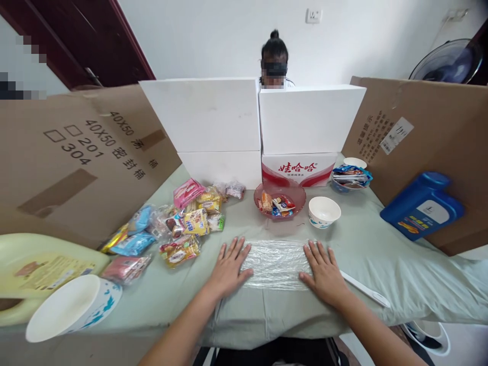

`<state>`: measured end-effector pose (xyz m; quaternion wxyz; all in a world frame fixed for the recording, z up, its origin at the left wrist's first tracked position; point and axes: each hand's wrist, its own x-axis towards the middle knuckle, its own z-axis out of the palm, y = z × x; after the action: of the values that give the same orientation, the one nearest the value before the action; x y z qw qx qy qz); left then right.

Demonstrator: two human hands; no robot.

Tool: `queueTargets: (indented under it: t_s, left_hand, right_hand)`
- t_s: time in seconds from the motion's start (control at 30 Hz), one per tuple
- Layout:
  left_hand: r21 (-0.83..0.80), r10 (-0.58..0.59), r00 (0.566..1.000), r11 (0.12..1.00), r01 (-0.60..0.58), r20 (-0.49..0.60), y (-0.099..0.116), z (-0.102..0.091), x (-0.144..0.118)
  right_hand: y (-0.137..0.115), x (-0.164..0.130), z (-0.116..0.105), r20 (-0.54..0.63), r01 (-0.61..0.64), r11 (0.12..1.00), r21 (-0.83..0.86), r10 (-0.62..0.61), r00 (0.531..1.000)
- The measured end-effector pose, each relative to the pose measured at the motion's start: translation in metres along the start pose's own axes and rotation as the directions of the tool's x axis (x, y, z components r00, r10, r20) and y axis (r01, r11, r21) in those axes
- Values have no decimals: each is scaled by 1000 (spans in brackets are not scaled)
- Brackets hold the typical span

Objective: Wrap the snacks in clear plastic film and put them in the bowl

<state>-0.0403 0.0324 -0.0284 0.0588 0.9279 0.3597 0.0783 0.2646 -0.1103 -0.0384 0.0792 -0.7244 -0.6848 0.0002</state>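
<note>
my left hand [229, 269]: flat, palm down, fingers spread, pressing the left edge of the plastic wrap sheet [276, 263]; grip released, nothing grasped.
my right hand [324, 272]: flat, palm down on the right edge of the same sheet; grip released, nothing grasped.
plastic wrap sheet: clear, crinkled, spread on the green cloth of the table [381, 264], between my two hands, near the front edge.
white strip [364, 288]: long, thin, lying on the cloth just beside my right wrist.
pink glass bowl [279, 201]: beyond the sheet, holding wrapped snacks.
small white bowl [324, 211]: just right of the pink bowl, nothing visible inside.
snack pile [179, 223]: loose packets scattered left of my left hand.
far bowl [349, 178]: heaped with packets, by the right cardboard wall.
blue jug [423, 206]: lying against the right cardboard.
yellow jug [38, 267]: lower left, with a large white bowl [68, 307] in front of it.
white boxes [251, 122]: stacked across the back; a person sits behind them.
</note>
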Motion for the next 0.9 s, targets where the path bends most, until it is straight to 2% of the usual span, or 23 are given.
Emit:
queueTargets:
  t_s: [0.07, 0.1, 0.17, 0.23, 0.3, 0.43, 0.53, 0.63, 0.77, 0.9]
  left_hand:
    - [-5, -15, 997, 1000, 14, -72, -7, -10, -14]
    - [-22, 15, 994, 1000, -17, -108, -6, -15, -20]
    - [-73, 136, 981, 986, -148, -140, 2, -22, -30]
    - [-118, 268, 955, 952, -282, -124, 12, -24, -37]
    - [-134, 335, 936, 928, -348, -112, 17, -22, -40]
    - [-138, 373, 917, 910, -392, -144, 15, -17, -39]
    - [-166, 336, 928, 918, -361, -161, 12, -19, -35]
    - [-206, 259, 951, 934, -291, -171, 12, -22, -27]
    - [-222, 163, 976, 956, -193, -145, 11, -23, -10]
    - [-191, -2, 997, 981, -12, -76, 9, -23, 7]
  right_hand:
    - [4, -11, -8, -65, 62, 998, 25, -60, 996]
    - [4, -17, -13, -89, 116, 992, 51, -112, 990]
    - [4, -27, -22, -99, 235, 965, 114, -224, 970]
    - [4, -36, -27, -79, 305, 937, 168, -295, 952]
    - [6, -43, -28, -78, 323, 927, 191, -313, 946]
    - [14, -51, -21, -148, 342, 922, 178, -319, 936]
    - [17, -51, -21, -169, 363, 915, 178, -335, 927]
    - [15, -44, -29, -142, 351, 904, 244, -325, 935]
    - [13, -27, -37, -106, 259, 901, 348, -237, 966]
    - [13, -4, -36, -71, 137, 909, 393, -118, 990]
